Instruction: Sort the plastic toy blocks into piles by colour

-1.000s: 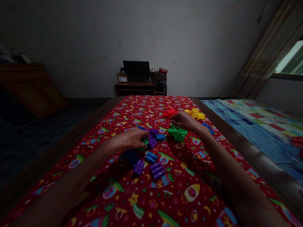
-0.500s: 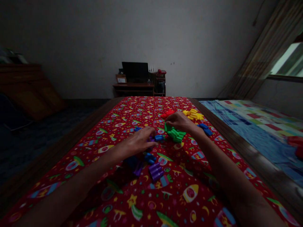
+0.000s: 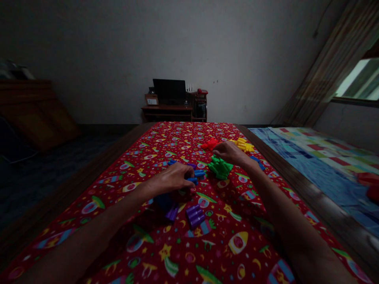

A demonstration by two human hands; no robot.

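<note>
my left hand (image 3: pixel 170 178) has pulled back a little toward me since half a second ago, and its fingers are now curled down around a small blue block (image 3: pixel 193 180), pinched between thumb and fingertips just off the cloth. a second ago the same hand lay over the purple and blue pieces with a green bit under it; that green bit no longer shows, so i judge the hand has swapped to the blue one. my right hand (image 3: pixel 229 152) has barely moved: it rests, fingers bent, on the far edge of the green block pile (image 3: pixel 219 167), touching it, though i cannot tell whether it actually grips a piece.

close to me lie purple blocks (image 3: pixel 195 215) and a darker purple one (image 3: pixel 171 213) in the shadow of my left wrist. another blue block (image 3: pixel 199 172) sits just beyond my left fingertips. behind my right hand are a red block cluster (image 3: pixel 210 144) and a yellow block cluster (image 3: pixel 244 145), with a few blue blocks (image 3: pixel 257 161) beside my right wrist.

everything sits on a red tablecloth (image 3: pixel 207 244) printed with rockets, stars and planets, spread over a wooden table (image 3: pixel 314 189). the room is dim. a patchwork bed cover (image 3: pixel 319 157) lies to the right under a curtained window (image 3: pixel 359 81), and a low desk with a dark monitor (image 3: pixel 169 91) stands against the far wall.
</note>
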